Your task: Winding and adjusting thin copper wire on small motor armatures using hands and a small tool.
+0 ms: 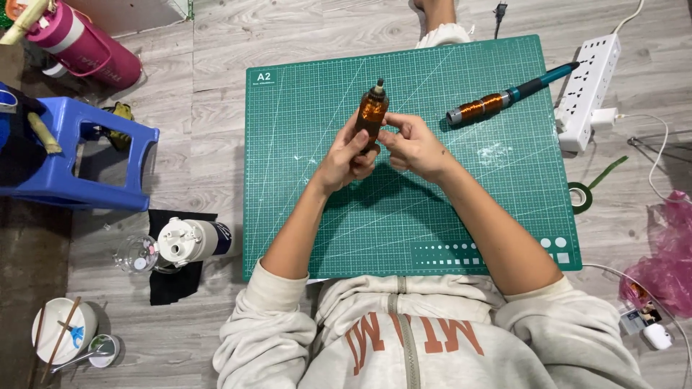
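1. Your left hand (348, 160) is wrapped around the lower part of a copper wire coil (372, 114), fingers closed firmly on it, holding it roughly upright over the upper middle of the green cutting mat (432, 216).
2. Your right hand (412, 146) sits just beside the coil on its right — the fingertips are pinched together against the coil's side, but whether they grip a strand of wire is too fine to tell.
3. The coil is amber-brown with a small dark cap at its top end, which points away from you.
4. To the right on the mat lies a teal-handled tool (512, 97) with a second copper winding on its shaft, well apart from both hands.
5. Past the mat's right edge sits a white power strip (591, 86) with a plug in it, and a roll of green tape (579, 196) lies on the floor near it.
6. On your left — off the mat — stand a blue plastic stool (79, 155), a pink bottle (90, 47) and a white jar (189, 240) on a black cloth.
7. A white bowl (63, 330) with chopsticks rests at the lower left.
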